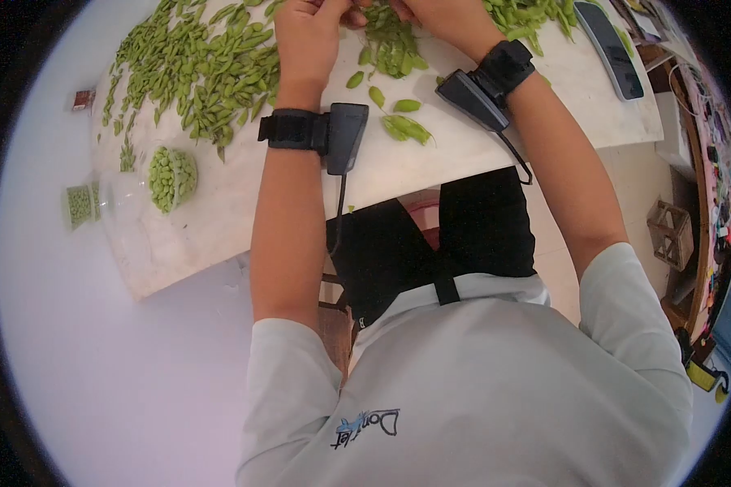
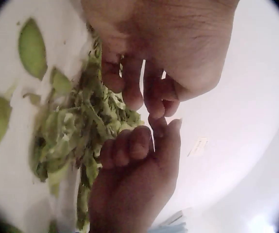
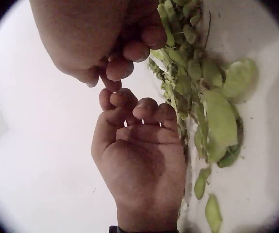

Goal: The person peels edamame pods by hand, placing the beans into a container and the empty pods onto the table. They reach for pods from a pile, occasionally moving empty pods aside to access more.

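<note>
Holding left grip (image 1: pixel 309 36) and right grip (image 1: pixel 448 19) curled tip to tip, contents impossible to tell, with pods (image 1: pixel 390 50) lying bodyward between both, long axes mixed, neither clearly nearer.

On my head-camera feed I can read "Don" and "let" in the print (image 1: pixel 368 428) beside the left sleeve's edge on the pale shirt (image 1: pixel 495 381), other marks being too small.
</note>
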A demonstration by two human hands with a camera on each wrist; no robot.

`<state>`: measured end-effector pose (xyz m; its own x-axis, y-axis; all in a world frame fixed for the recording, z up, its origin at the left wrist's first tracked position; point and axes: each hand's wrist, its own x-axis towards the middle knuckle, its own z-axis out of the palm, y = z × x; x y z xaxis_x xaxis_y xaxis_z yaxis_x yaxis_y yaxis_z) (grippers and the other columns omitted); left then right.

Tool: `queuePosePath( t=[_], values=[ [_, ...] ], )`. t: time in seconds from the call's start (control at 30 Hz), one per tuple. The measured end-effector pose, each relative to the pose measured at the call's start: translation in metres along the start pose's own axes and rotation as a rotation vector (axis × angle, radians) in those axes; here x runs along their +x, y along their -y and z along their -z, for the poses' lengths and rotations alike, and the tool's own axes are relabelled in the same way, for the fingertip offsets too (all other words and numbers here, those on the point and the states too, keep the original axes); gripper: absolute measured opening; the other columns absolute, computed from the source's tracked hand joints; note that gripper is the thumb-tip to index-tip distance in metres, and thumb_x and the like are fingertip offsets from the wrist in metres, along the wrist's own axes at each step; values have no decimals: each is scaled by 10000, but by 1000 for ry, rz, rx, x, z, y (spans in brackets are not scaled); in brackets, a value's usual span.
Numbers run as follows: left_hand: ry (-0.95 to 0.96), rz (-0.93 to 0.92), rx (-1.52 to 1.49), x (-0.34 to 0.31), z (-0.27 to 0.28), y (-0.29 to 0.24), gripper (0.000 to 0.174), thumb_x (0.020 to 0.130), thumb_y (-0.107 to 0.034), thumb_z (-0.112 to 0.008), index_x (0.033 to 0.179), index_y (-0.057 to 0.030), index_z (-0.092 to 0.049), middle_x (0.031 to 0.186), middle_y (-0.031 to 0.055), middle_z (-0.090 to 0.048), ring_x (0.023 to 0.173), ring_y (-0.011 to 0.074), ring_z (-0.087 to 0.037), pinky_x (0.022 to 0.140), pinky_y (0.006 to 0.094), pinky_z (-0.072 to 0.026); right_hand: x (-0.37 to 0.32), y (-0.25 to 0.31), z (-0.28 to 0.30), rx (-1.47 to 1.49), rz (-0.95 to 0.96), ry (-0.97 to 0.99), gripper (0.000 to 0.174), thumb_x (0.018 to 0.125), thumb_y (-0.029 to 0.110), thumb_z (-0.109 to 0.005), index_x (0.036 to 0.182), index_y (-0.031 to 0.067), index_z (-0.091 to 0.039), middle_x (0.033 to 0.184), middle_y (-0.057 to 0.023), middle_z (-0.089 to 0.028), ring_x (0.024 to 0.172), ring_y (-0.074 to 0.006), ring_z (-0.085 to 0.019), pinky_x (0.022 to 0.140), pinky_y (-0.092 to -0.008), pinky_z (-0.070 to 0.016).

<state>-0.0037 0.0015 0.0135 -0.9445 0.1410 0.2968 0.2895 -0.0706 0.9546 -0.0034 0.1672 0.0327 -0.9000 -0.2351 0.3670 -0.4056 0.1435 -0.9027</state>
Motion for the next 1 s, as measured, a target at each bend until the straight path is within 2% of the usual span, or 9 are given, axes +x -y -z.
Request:
queuePosePath(
  t=[0.1, 0.2, 0.3, 0.4, 0.63, 0.73, 0.83, 0.9, 1.0],
  values=[
    [151, 26, 272, 0, 15, -14, 110, 875, -72, -539, 909, -1, -616, 810, 65, -629, 677, 130, -586, 603, 262, -477, 3, -4, 3, -32, 78, -32, 353, 954, 228, -492, 676, 15, -531, 503, -8, -451, 455, -79, -408, 441, -267, -338],
    [275, -37, 461, -16, 18, -23, 200, 787, -143, -725, 953, -41, -679, 851, 3, -636, 732, 80, -563, 650, 220, -459, 3, -7, 4, -40, 125, -47, 369, 953, 250, -493, 678, 8, -536, 497, -16, -448, 448, -88, -403, 446, -278, -341],
    [485, 62, 904, -45, 3, -55, 204, 759, -148, -737, 932, -55, -681, 810, 22, -618, 660, 90, -496, 589, 237, -414, 1, 0, 4, -14, 85, -67, 376, 947, 268, -501, 684, 3, -546, 496, -21, -448, 446, -88, -400, 447, -278, -342],
    [565, -43, 757, -62, 2, -40, 209, 725, -137, -749, 911, -65, -686, 774, 32, -597, 619, 111, -438, 555, 251, -370, 1, 1, 5, 5, 109, -66, 375, 940, 273, -512, 684, 3, -553, 499, -22, -448, 446, -90, -403, 448, -280, -342],
    [534, -45, 862, -60, -4, -43, 178, 713, -83, -748, 873, -53, -677, 786, 32, -624, 645, 118, -508, 580, 248, -400, 3, -4, 9, -19, 143, -43, 381, 940, 274, -505, 680, -2, -540, 525, -61, -448, 470, -117, -397, 468, -312, -342],
    [375, 9, 767, -48, 4, -47, 153, 734, -59, -734, 869, -42, -666, 822, 14, -639, 685, 94, -535, 627, 233, -434, 2, 0, 8, -24, 119, -68, 396, 942, 282, -496, 670, -4, -529, 523, -67, -443, 472, -124, -391, 471, -322, -336],
    [115, -81, 616, -21, 12, -39, 158, 755, -48, -724, 897, -29, -657, 849, 5, -641, 736, 78, -560, 681, 223, -459, 2, -8, 6, -7, 37, -47, 255, 888, 248, -592, 796, 12, -625, 610, -32, -564, 550, -77, -479, 510, -266, -395],
    [57, -138, 402, -4, 11, -30, 163, 752, -29, -726, 895, -12, -650, 845, 11, -637, 710, 74, -546, 656, 220, -454, 5, -13, 0, 34, 89, -71, 234, 872, 248, -615, 891, 19, -663, 678, -25, -639, 582, -88, -560, 547, -254, -455],
    [-4, -110, 215, 7, 10, -19, 217, 763, 4, -710, 961, 21, -624, 851, 37, -629, 724, 89, -559, 663, 216, -460, 6, -17, -2, 59, 128, -90, 241, 876, 254, -610, 886, 20, -665, 669, -25, -637, 548, -104, -556, 531, -266, -456]
  ],
)
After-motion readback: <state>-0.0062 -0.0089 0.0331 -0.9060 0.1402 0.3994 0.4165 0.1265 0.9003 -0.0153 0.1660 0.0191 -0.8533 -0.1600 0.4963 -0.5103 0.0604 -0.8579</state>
